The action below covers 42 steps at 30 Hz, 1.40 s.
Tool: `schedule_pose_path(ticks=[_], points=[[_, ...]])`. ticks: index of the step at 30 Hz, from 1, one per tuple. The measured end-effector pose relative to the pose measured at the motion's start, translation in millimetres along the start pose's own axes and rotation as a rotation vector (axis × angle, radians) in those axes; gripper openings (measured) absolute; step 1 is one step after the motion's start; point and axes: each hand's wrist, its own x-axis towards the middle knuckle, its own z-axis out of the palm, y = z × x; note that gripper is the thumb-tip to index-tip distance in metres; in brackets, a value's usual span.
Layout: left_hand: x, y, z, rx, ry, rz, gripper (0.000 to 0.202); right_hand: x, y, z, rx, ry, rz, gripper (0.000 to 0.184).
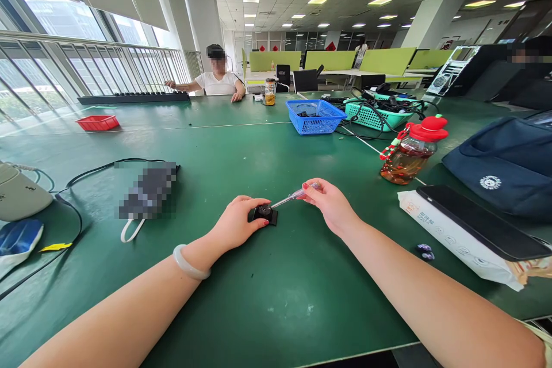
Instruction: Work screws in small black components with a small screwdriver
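Observation:
A small black device (266, 212) with a round top part lies on the green table, gripped between the thumb and fingers of my left hand (241, 220). My right hand (325, 201) pinches the clear handle of a screwdriver (288, 199). The thin metal shaft slants down to the left, and its tip meets or nearly meets the device's edge; contact is too small to tell. My left fingers cover part of the device.
On the right are a red-lidded bottle (409, 152), a tissue pack (457, 241) under a black phone (478, 218), and a navy bag (504, 167). Blue (317, 121) and teal (379, 115) baskets stand further back. A pixelated dark object (149, 190) lies left; a person (218, 77) sits opposite.

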Motion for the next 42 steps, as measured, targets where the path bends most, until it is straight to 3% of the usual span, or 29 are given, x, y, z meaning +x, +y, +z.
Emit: schedule_pose_path(ticks=[8,16,21,25,30,37,42], points=[[-0.6,2.8,-0.6,-0.002,0.001,-0.017,0.052,-2.1,-0.3,0.7,0.129,-0.073,0.002,0.036],[-0.7,2.6,0.8,-0.001,0.011,-0.012,0.052,-2.7,-2.0,1.2,0.213,-0.02,0.045,0.027],[-0.4,2.2,1.5,0.006,0.025,0.004,0.049,-2.9,-1.8,0.3,0.189,0.035,-0.001,0.03],[-0.7,2.0,1.4,0.05,0.03,0.057,0.042,-3.7,-1.6,0.6,0.111,0.07,-0.156,0.036],[-0.9,1.3,1.9,0.076,0.013,0.125,0.047,-11.4,-0.8,3.8,-0.069,0.03,-0.415,0.034],[-0.7,-0.9,4.1,0.09,0.002,0.148,0.051,-26.8,-1.0,6.8,-0.343,-0.105,-0.703,0.021],[-1.8,0.0,5.4,0.126,-0.003,0.2,0.048,-34.9,-4.0,12.6,-0.557,-0.226,-0.876,0.028]])
